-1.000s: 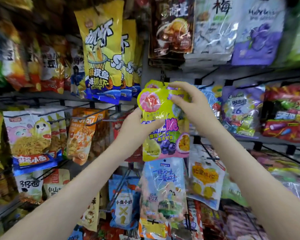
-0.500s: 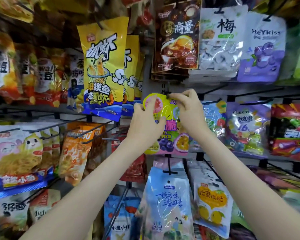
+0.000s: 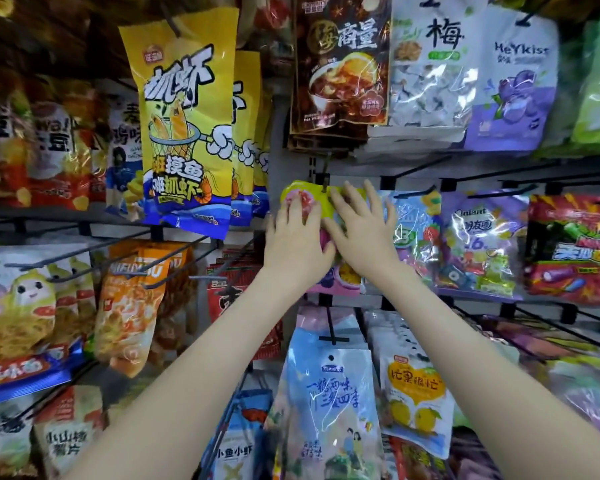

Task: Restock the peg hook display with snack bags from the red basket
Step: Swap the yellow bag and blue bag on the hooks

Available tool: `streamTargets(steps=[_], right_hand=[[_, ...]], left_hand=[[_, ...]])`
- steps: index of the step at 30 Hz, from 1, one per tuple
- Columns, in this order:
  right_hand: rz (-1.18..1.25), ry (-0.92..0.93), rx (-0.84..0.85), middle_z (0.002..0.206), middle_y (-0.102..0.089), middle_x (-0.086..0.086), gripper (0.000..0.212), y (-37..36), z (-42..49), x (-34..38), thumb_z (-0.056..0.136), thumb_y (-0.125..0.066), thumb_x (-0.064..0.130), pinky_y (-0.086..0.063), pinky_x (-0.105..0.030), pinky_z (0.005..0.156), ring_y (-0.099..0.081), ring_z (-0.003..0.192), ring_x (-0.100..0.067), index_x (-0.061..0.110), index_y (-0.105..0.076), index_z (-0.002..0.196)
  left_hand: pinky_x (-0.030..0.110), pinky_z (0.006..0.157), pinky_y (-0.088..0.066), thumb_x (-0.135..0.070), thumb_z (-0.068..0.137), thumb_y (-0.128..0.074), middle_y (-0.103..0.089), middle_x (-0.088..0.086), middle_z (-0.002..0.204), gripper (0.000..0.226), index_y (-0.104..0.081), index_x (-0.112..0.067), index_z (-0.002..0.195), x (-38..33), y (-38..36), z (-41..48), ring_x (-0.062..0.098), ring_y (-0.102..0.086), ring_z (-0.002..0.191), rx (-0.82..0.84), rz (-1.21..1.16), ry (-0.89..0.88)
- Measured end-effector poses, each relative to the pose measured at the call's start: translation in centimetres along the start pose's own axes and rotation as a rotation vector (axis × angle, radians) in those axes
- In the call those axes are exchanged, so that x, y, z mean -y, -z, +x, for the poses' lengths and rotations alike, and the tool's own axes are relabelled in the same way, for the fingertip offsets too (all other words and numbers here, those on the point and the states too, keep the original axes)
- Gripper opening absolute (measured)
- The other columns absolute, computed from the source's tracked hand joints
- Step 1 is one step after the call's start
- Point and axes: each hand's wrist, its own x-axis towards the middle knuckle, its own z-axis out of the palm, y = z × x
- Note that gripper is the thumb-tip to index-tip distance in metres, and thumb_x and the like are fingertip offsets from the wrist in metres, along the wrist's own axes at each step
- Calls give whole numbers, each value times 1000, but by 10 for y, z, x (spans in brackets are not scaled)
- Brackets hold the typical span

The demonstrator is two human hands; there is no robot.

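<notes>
At the centre of the frame a yellow-green plastic snack bag [image 3: 317, 201] with a pink fruit printed near its top hangs from a thin dark metal peg hook [image 3: 325, 173], which seems to pass through the bag's upper edge. Both hands lie flat on the bag's face. The left hand [image 3: 293, 244] covers its upper left part and the right hand [image 3: 364, 237] its upper right, fingers straight and spread. They press the bag and grasp nothing. The bag's long axis runs up and down the picture, with its lower end showing below the wrists. The hook reaches out from the back panel towards the viewer, so the bag lies directly beyond the palms, and seating it probably means pushing it away along the hook. Both hands are about equally near, though the right hand's fingertips lie closer to the hook. A pale blue see-through candy bag [image 3: 416, 223] hangs just right of the bag and a dark brown pouch [image 3: 340, 64] above it. The red basket is out of view.
</notes>
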Motion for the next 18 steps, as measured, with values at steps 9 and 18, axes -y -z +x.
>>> streamTargets(steps=[9,18], right_hand=[[330,16,-41,132,-53,-10,43,76,-149,-7,87,-55,13,-32,-41,103,-45,125,-27,8,-55,129],[486,-135,424,105,-61,-13,32,99,-436,-70,87,-53,14,-38,-35,89,-53,100,-28,3,-59,117]], left_hand=[[44,113,-26,-20,93,-53,-31,23,148,53,-40,-4,141,-70,20,-135,36,-32,136,-145,-205,-101],[32,94,-42,-15,87,-51,-62,18,114,35,-63,2,115,-157,-78,-400,27,-55,106,248,-451,-202]])
